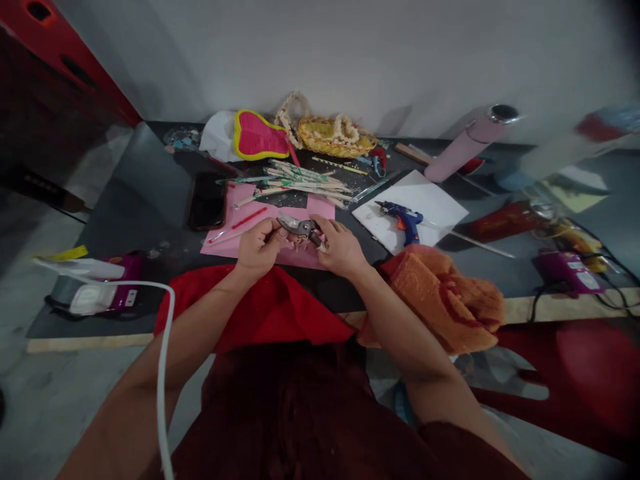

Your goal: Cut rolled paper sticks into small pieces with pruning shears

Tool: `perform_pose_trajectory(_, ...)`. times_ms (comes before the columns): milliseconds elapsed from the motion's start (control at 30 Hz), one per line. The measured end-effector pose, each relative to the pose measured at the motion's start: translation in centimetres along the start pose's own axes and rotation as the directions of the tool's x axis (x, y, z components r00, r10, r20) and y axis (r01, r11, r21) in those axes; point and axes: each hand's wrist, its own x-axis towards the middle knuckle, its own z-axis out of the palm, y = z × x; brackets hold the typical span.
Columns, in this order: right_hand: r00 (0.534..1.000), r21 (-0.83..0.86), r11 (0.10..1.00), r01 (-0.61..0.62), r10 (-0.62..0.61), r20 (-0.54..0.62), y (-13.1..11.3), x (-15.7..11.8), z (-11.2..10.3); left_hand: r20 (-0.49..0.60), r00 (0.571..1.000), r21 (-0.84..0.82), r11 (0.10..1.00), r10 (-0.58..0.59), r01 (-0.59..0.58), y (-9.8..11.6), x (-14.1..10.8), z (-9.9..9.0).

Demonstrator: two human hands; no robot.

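Note:
My right hand (343,248) is closed round the handles of a pair of pruning shears (301,227), whose blades point left. At the blade end, my left hand (259,248) is pinched shut; whatever its fingers hold is too small to make out. Small pale cut bits (299,244) lie under the shears on a pink sheet of paper (220,248). Left of the shears, a red stick (249,218) rests on that sheet. Just behind is a loose pile of pale thin sticks (300,181) with green and red marks.
A phone (208,201) lies left of the paper. To the right, a blue glue gun (406,220) rests on a white sheet (443,203). A yellow basket (320,141), pink bottle (467,143), red cloth (280,307) and orange towel (440,293) surround the work. A white cable (163,360) hangs at left.

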Motion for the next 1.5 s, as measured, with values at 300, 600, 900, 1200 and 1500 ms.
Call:
perform_pose_trajectory(300, 0.999, -0.032, 0.999, 0.021, -0.02, 0.032, 0.6, 0.1, -0.4, 0.047, 0.999, 0.009, 1.0, -0.027, 0.027, 0.1, -0.1, 0.0)
perform_pose_trajectory(600, 1.0, -0.027, 1.0, -0.001, 0.002, 0.028, 0.0, -0.1, -0.5, 0.066, 0.997, -0.088, 0.996, -0.025, 0.031, -0.1, 0.0, 0.0)
perform_pose_trajectory(900, 0.998, -0.039, 0.998, -0.042, 0.043, 0.037, -0.7, -0.2, -0.6, 0.052, 0.998, -0.157, 0.987, -0.027, 0.034, -0.2, -0.1, 0.0)
perform_pose_trajectory(1200, 1.0, -0.028, 1.0, 0.004, -0.004, 0.002, 0.1, 0.0, -0.3, 0.045, 0.999, -0.031, 0.999, -0.015, 0.016, 0.2, -0.1, 0.0)
perform_pose_trajectory(1500, 0.999, -0.048, 0.999, 0.025, -0.023, 0.037, 0.3, 0.1, -0.6, 0.103, 0.995, -0.037, 0.999, -0.02, 0.024, 0.1, 0.0, 0.0)
